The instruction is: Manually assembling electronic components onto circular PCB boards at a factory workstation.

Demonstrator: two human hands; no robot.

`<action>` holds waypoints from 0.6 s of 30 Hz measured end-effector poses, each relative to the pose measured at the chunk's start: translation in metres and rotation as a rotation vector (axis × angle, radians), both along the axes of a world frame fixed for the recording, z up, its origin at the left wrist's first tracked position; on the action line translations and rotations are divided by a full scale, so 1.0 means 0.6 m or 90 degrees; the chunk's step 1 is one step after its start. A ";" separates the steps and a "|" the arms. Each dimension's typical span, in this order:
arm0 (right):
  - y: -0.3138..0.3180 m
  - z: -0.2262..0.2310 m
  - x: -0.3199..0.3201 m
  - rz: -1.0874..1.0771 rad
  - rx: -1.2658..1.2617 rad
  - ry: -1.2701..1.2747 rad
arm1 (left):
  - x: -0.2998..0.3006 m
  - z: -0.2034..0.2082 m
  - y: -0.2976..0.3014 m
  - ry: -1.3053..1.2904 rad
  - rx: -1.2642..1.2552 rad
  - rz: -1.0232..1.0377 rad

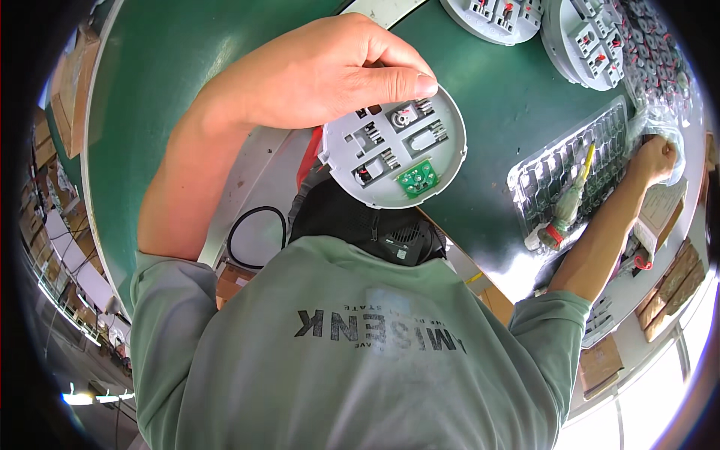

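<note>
My left hand (337, 71) grips the upper left rim of a round grey plastic housing (450, 142), thumb over the edge. The housing is tilted, its inside showing. In it are several moulded slots with metal springs and contacts, and a small green circuit board (418, 178) near the lower edge. Far out on the right, my right hand (656, 159) is closed at a clear plastic bag (649, 120), whose film lies around it. What its fingers hold is hidden. Left of that forearm, a tool with a yellow shaft and translucent handle (568, 204) lies on a clear blister tray (536, 180).
Two more grey round housings (574, 52) (499, 22) lie on the green tabletop (480, 82) at the far right. Beyond my right hand are many small dark round parts (652, 52). A cardboard piece (660, 206) lies by my right forearm. A black cable (251, 214) loops below the left arm.
</note>
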State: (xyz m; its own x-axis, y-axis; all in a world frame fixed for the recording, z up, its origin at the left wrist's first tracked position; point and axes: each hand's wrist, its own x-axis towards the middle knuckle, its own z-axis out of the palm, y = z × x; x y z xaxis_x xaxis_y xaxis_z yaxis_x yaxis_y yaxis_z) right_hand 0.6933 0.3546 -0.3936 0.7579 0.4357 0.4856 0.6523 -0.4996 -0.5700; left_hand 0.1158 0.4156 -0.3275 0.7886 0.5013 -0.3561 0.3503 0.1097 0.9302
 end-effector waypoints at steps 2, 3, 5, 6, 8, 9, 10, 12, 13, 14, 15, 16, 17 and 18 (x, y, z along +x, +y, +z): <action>-0.001 -0.003 0.016 -0.011 -0.046 -0.045 | -0.001 0.002 0.000 0.003 0.003 0.003; 0.001 -0.005 0.021 -0.014 -0.068 -0.066 | -0.002 0.004 -0.001 0.004 0.004 0.006; -0.011 -0.009 0.059 0.001 -0.038 -0.048 | 0.002 0.007 -0.001 -0.004 0.005 0.006; -0.018 -0.014 0.080 0.018 -0.010 -0.028 | 0.005 0.005 0.000 -0.007 0.007 0.004; -0.017 -0.022 0.086 0.040 0.023 -0.002 | 0.005 0.006 0.000 0.019 -0.008 -0.002; -0.017 -0.022 0.082 0.033 0.021 0.018 | 0.004 0.007 -0.001 0.033 -0.014 -0.004; -0.019 -0.021 0.079 0.025 0.018 0.037 | 0.003 0.009 -0.002 0.034 -0.010 -0.002; -0.012 -0.016 0.051 0.024 0.019 0.061 | -0.001 0.013 -0.005 0.054 -0.016 -0.003; -0.011 -0.019 0.034 0.022 0.024 0.040 | -0.003 0.013 -0.006 0.064 -0.020 -0.003; -0.011 -0.010 0.012 0.017 0.030 0.015 | -0.003 0.012 -0.006 0.063 -0.016 -0.002; -0.011 -0.003 0.000 0.013 0.035 -0.010 | -0.003 0.009 -0.007 0.050 -0.008 -0.001; -0.010 0.000 0.000 0.014 0.038 -0.010 | -0.003 0.005 -0.008 0.037 0.000 0.001; -0.009 -0.001 0.003 -0.003 0.013 -0.013 | -0.004 0.002 -0.009 0.024 0.007 0.004; -0.008 -0.004 0.006 -0.019 -0.012 -0.015 | -0.006 0.001 -0.009 0.025 0.008 0.007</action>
State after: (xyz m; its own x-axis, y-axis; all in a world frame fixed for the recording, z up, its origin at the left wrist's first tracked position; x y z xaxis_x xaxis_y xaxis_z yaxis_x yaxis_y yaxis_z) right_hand 0.6968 0.3498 -0.3958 0.7588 0.4223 0.4959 0.6505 -0.5297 -0.5443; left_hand 0.1125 0.4101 -0.3270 0.7686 0.5142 -0.3805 0.3857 0.1020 0.9170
